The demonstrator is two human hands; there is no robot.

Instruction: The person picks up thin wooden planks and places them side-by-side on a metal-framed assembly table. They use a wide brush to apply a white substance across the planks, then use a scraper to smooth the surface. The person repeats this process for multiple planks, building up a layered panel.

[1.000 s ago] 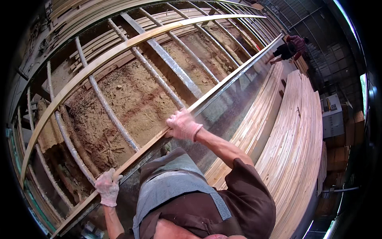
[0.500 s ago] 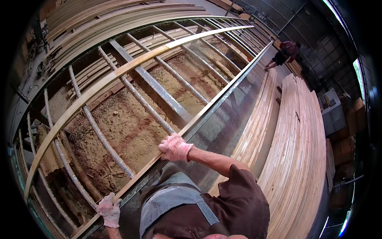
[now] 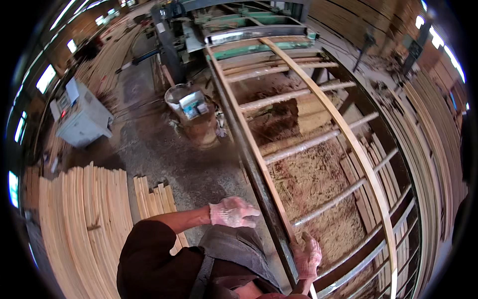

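Your left hand (image 3: 231,213) is empty, fingers partly open and loosely bent; your right hand's (image 3: 307,256) fingers curl around the wooden strip (image 3: 280,200).

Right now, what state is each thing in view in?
Left hand: gloved, off the strips
Right hand: gloved, at the near strip; grip unclear
Near strip: lying lengthwise
Far strip: lying across rollers
Sawdust: spread beneath
Planks: laid side by side
Cabinet: standing, red light lit

Long, narrow, light-brown wooden strip (image 3: 252,142)
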